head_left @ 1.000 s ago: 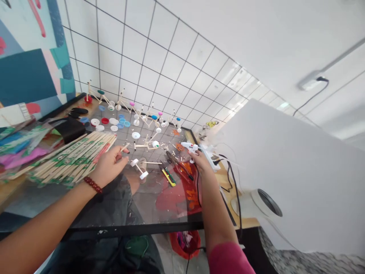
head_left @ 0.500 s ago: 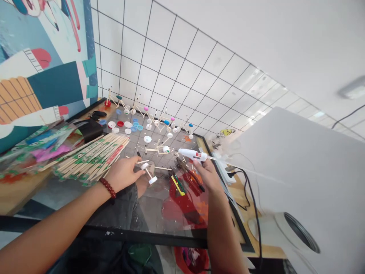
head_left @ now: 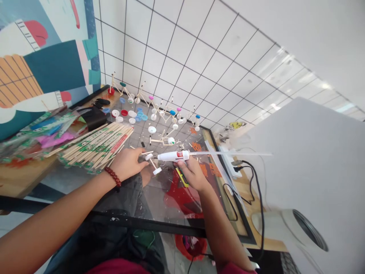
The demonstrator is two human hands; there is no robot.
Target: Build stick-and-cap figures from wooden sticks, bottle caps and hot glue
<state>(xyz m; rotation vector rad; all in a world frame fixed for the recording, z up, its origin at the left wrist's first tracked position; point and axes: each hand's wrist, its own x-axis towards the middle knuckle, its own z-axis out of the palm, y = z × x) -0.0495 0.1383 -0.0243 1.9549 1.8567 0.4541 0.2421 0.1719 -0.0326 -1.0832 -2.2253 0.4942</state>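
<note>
My left hand (head_left: pixel 127 164), with a red bead bracelet on its wrist, pinches a small piece made of wooden sticks and white bottle caps (head_left: pixel 157 171). Two white caps sit at the ends of a short stick on it. My right hand (head_left: pixel 194 174) is wrapped round a white hot glue gun (head_left: pixel 171 156), a long clear glue stick (head_left: pixel 228 153) poking out of its back. The gun's nozzle is right by the upper cap; whether they touch I cannot tell. Partly behind my right hand lies a yellow-and-black cutter knife (head_left: pixel 181 177).
Paper-wrapped chopsticks (head_left: pixel 97 146) lie left, beside plastic packaging (head_left: pixel 51 129). Loose bottle caps (head_left: pixel 132 113) and several stick-and-cap models (head_left: pixel 172 114) are spread toward the grid panel (head_left: pixel 176 49). A power strip (head_left: pixel 230 163) with black cables is at right, and a red bin (head_left: pixel 189 247) below.
My right hand has brought the glue gun left, up to the cap piece. The pliers have gone out of sight behind it. My left hand still holds the piece; the view has shifted slightly.
</note>
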